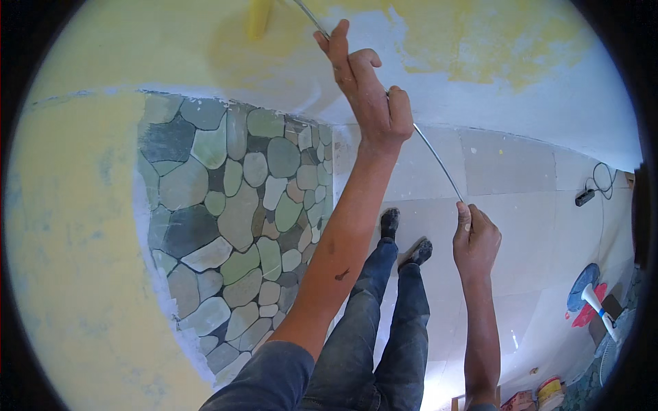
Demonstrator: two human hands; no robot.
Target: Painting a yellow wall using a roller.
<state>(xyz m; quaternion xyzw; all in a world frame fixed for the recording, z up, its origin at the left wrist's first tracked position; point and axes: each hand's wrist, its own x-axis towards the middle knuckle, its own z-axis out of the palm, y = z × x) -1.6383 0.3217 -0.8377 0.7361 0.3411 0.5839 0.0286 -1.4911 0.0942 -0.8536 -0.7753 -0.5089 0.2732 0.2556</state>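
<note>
A thin metal rod point(438, 162) runs from the top of the view down to the right, across the painted wall point(354, 31). My right hand point(477, 239) is closed around its lower end. My left hand point(372, 92) is higher up on the rod, with the thumb side against it and some fingers extended; the rod passes behind or through this hand. At the top left of the rod is a yellow cylindrical thing point(260, 18), cut off by the picture's edge. Whether it joins the rod cannot be seen. The wall has yellow and whitish patches.
Stone-patterned wall covering point(239, 210) lies to the left, beside a yellow wall point(77, 231). My feet stand on pale floor tiles point(504, 231). At right are a black power strip point(584, 198) with cable, a fan point(609, 323), and a bucket point(550, 394) beside a red box point(518, 400).
</note>
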